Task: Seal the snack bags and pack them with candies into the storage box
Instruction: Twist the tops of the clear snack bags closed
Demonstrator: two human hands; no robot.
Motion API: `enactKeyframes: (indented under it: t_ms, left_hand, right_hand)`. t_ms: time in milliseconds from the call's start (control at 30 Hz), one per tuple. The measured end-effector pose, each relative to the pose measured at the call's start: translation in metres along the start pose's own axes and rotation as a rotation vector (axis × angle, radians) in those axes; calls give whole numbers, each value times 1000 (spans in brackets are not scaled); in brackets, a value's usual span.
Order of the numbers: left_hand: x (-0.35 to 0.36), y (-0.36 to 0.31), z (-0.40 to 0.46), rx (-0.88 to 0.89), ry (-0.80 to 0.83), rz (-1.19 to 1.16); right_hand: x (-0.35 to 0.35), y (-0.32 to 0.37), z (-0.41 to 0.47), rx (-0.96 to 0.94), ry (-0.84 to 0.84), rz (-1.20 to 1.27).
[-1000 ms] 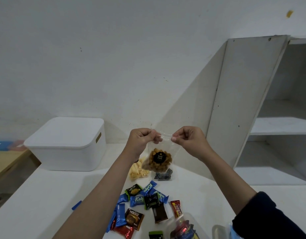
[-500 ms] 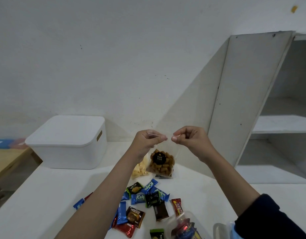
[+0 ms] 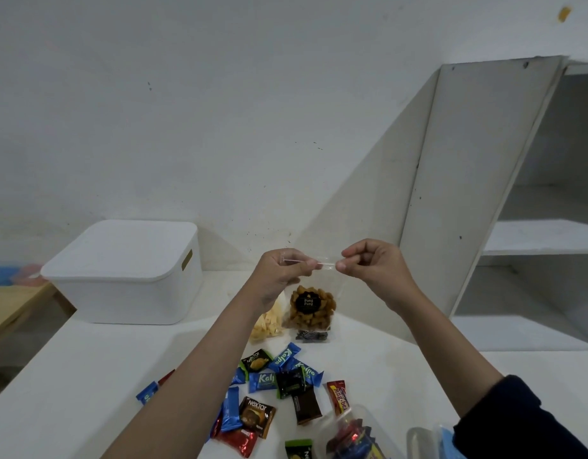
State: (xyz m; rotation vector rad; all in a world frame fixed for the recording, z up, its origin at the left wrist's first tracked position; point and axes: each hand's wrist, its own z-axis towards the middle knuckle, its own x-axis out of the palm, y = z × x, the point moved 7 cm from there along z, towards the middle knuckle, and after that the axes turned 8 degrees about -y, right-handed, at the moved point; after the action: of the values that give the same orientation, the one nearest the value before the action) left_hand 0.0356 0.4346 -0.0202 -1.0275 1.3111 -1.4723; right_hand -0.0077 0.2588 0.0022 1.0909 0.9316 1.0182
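I hold a clear zip bag of brown snacks [image 3: 308, 309] with a round black label up above the white table [image 3: 64, 376]. My left hand [image 3: 279, 273] pinches the left part of its top strip and my right hand [image 3: 375, 266] pinches the right end. A second bag with pale yellow chips [image 3: 268, 326] lies on the table behind my left forearm. Wrapped candies [image 3: 269, 389] in blue, black, green and red lie scattered nearer to me. The white storage box [image 3: 124, 273] with its lid on stands at the back left.
A clear plastic jar with wrapped candies [image 3: 349, 435] lies at the bottom edge. A white shelf unit [image 3: 478, 180] rises on the right. A wooden surface [image 3: 11, 303] adjoins the table at far left.
The camera view shifted slightly. My hands stay at the bag's top strip, and they have drawn a little apart along it since half a second ago.
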Motion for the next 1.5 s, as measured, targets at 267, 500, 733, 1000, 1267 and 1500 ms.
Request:
enactKeyframes:
  t_ms: [267, 500, 733, 1000, 1267, 1500]
  left_hand:
    - [11, 2, -1, 22, 33, 68]
    - [2, 4, -3, 23, -1, 22]
    - [0, 3, -3, 30, 30, 137]
    - [-17, 19, -4, 48, -244, 237]
    - [7, 52, -18, -341, -130, 86]
    - [7, 60, -16, -388, -155, 69]
  right_hand:
    - [20, 10, -3, -189, 116, -518]
    - [21, 7, -7, -203, 102, -533]
    - [28, 5, -8, -186, 239, -585]
    - [33, -25, -11, 191, 241, -185]
    - [36, -65, -24, 472, 173, 66]
    - [36, -74, -23, 494, 218, 72]
